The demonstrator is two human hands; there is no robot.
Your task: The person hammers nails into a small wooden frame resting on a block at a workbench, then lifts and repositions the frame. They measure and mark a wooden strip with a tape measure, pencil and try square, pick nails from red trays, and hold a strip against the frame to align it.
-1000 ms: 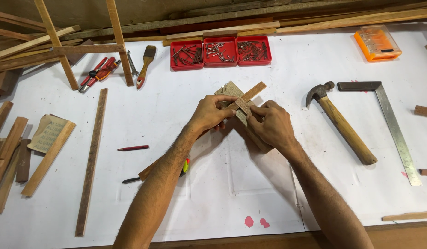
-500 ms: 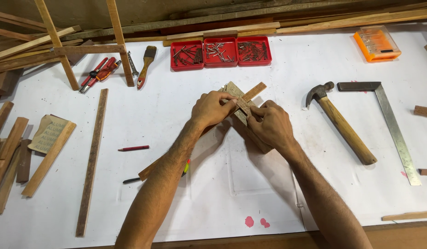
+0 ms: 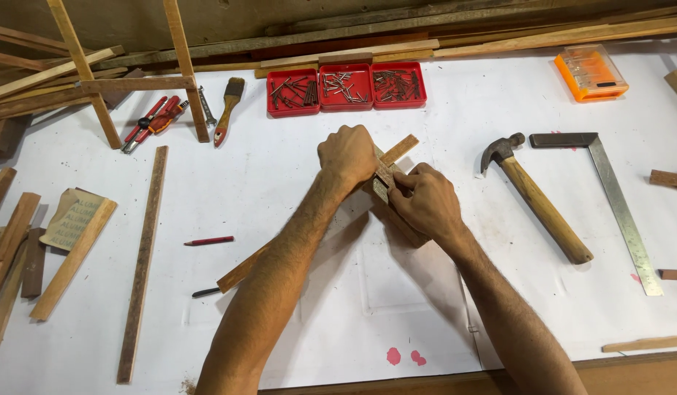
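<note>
Pink paint spots [image 3: 403, 357] at six o'clock, nearest on the white tabletop [image 3: 338, 307]. Further in, at nine o'clock: a long wooden slat [image 3: 142, 265], a red pencil [image 3: 209, 241], sandpaper [image 3: 70, 218]. Dead centre: left hand [image 3: 347, 155] curled down over crossed wooden strips [image 3: 398, 151], right hand [image 3: 423, 201] pinching a small block [image 3: 383, 181] against them, both closed on the wood, touching. One strip [image 3: 241, 271] trailing out beneath the left forearm toward seven o'clock. At three o'clock: a claw hammer [image 3: 539, 205], then a steel try square [image 3: 616, 201]. At twelve o'clock, farthest: three red trays of nails [image 3: 346, 88]; pliers [image 3: 152, 123] and brush [image 3: 227, 110] at eleven; orange case [image 3: 591, 72] at one.
</note>
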